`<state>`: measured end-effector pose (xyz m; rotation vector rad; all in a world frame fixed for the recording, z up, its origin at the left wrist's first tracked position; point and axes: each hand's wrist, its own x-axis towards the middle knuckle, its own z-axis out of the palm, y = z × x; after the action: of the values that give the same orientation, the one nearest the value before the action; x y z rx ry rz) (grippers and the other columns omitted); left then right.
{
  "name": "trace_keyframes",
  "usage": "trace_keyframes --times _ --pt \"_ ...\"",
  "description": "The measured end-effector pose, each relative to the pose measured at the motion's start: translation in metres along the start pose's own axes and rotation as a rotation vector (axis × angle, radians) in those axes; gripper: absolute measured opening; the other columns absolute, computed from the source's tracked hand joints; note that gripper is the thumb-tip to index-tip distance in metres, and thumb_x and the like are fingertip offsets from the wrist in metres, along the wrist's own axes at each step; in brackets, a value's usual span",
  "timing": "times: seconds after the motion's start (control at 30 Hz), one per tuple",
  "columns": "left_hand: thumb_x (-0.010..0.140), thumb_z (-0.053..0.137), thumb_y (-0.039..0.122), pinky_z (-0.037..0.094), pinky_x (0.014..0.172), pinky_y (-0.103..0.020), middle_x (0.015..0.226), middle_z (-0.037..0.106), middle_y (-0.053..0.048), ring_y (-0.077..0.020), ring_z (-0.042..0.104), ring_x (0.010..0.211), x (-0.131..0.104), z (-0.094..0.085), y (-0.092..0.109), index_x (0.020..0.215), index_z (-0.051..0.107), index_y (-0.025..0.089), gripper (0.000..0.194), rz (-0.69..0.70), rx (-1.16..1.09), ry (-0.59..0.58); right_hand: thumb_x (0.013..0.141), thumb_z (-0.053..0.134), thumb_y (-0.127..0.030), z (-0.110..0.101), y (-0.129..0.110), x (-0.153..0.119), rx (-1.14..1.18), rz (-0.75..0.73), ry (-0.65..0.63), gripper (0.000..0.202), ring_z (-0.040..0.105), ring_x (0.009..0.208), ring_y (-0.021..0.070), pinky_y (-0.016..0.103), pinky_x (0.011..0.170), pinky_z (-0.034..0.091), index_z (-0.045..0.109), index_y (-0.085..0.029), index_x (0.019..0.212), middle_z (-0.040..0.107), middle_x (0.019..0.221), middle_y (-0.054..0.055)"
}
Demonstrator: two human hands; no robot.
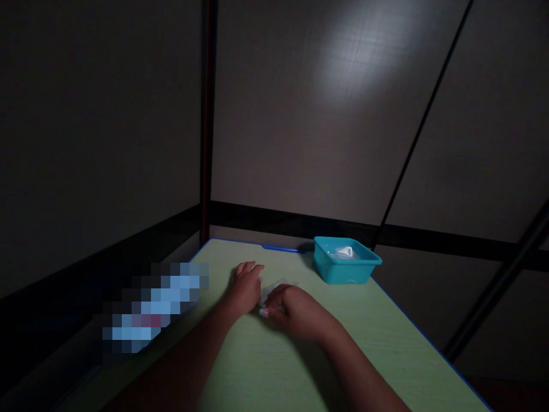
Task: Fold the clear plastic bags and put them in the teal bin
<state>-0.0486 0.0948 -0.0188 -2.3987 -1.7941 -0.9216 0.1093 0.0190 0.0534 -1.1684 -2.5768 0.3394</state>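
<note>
Plastic bag [274, 288] (clear, small) lies near the teal tub [345, 262], left hand [244, 288] flat beside it, right hand [295, 309] pinching it.

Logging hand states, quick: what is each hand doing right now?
Left hand: open, flat on the table, holding nothing.
Right hand: fingers curled onto a small clear bag; actual grip cannot be told.

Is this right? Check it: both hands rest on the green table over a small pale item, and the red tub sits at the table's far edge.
One thing is wrong: the tub is teal, not red, as the head view shows. The rest holds: the left hand and right hand rest on the green table over a small pale item, and the tub sits at the far edge.
</note>
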Motion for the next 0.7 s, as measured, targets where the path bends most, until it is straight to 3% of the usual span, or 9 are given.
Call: trace_keyframes --times 0.1,0.23,0.37,0.53,0.7 --pt "0.082 0.040 0.014 0.031 0.098 -0.034 0.118 0.055 -0.005 -0.0193 0.042 0.112 0.003 0.001 -0.002 0.114 0.054 0.021 0.036 0.002 -0.070 0.047 0.083 0.046 -0.033 0.001 -0.004 -0.004 -0.068 0.050 -0.016 0.028 0.058 0.071 0.0158 0.025 0.068 0.039 0.070 -0.020 0.081 0.069 0.080 0.004" --pt "0.082 0.042 0.014 0.034 0.095 -0.032 0.110 0.059 -0.004 -0.0183 0.046 0.106 0.006 0.004 -0.005 0.108 0.056 0.020 0.031 0.003 -0.146 0.124 0.080 0.051 -0.038 0.009 -0.004 -0.005 -0.118 0.012 -0.043 0.030 0.052 0.104 0.0216 0.030 0.088 0.037 0.065 -0.027 0.103 0.063 0.108 0.005" --pt "0.084 0.042 0.018 0.034 0.095 -0.033 0.104 0.060 -0.006 -0.0190 0.048 0.103 0.010 0.005 -0.010 0.104 0.057 0.017 0.025 -0.018 -0.160 0.172 0.083 0.044 -0.048 0.026 -0.005 -0.001 -0.172 0.048 -0.077 0.044 0.038 0.121 0.0286 0.047 0.096 0.030 0.051 -0.033 0.123 0.046 0.131 0.009" --pt "0.086 0.040 0.022 0.033 0.095 -0.036 0.101 0.060 -0.007 -0.0202 0.048 0.102 0.012 0.009 -0.015 0.101 0.057 0.017 0.024 -0.047 -0.174 0.203 0.082 0.046 -0.049 0.042 -0.003 0.002 -0.227 0.064 -0.110 0.055 0.034 0.124 0.0321 0.057 0.098 0.022 0.037 -0.031 0.133 0.040 0.135 0.014" --pt "0.087 0.039 0.024 0.034 0.094 -0.037 0.098 0.061 -0.007 -0.0206 0.049 0.100 0.013 0.012 -0.016 0.097 0.058 0.018 0.023 -0.050 -0.223 0.202 0.085 0.040 -0.050 0.042 -0.002 0.003 -0.258 0.045 -0.072 0.052 0.030 0.126 0.0301 0.059 0.100 0.015 0.042 -0.025 0.129 0.045 0.130 0.015"
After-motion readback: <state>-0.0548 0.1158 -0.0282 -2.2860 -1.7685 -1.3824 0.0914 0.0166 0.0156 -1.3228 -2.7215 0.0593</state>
